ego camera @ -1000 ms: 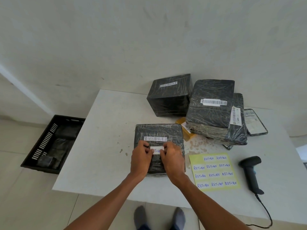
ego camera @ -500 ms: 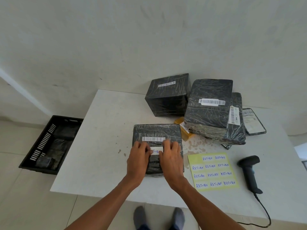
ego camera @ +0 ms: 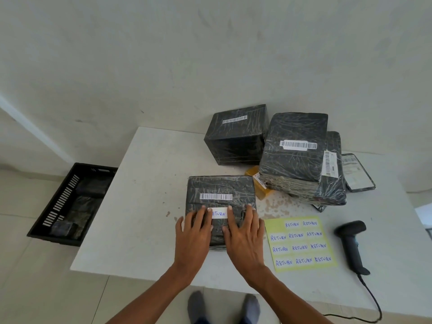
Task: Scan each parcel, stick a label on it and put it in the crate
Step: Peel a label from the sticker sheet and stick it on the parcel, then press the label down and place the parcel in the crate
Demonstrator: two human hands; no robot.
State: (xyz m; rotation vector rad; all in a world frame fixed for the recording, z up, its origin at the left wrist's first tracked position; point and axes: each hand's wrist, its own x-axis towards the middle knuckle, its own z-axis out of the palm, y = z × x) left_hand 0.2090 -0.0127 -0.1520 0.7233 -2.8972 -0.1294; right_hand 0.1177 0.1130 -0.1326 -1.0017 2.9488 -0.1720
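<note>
A flat black wrapped parcel [ego camera: 221, 187] lies on the white table [ego camera: 152, 183] in front of me, barcode strip on top. A white RETURN label [ego camera: 219, 213] is stuck on it below the barcode. My left hand [ego camera: 192, 235] and my right hand [ego camera: 245, 232] lie flat on the parcel, fingers straight, one on each side of the label. A yellow sheet of RETURN labels [ego camera: 301, 244] lies to the right of the parcel. The black handheld scanner [ego camera: 350, 244] rests on the table farther right. The black crate [ego camera: 70, 204] sits on the floor to the left, with dark parcels inside.
Behind the parcel stand a black box parcel [ego camera: 236, 134] and a stack of black wrapped parcels [ego camera: 297, 150]; a small yellow packet [ego camera: 258, 183] pokes out from under the stack. A flat dark pouch [ego camera: 357, 173] lies at the far right. The scanner cable trails off the front edge.
Both hands slid outward from the middle of the label and flattened, so the word RETURN now shows between them. The parcel stayed in place.
</note>
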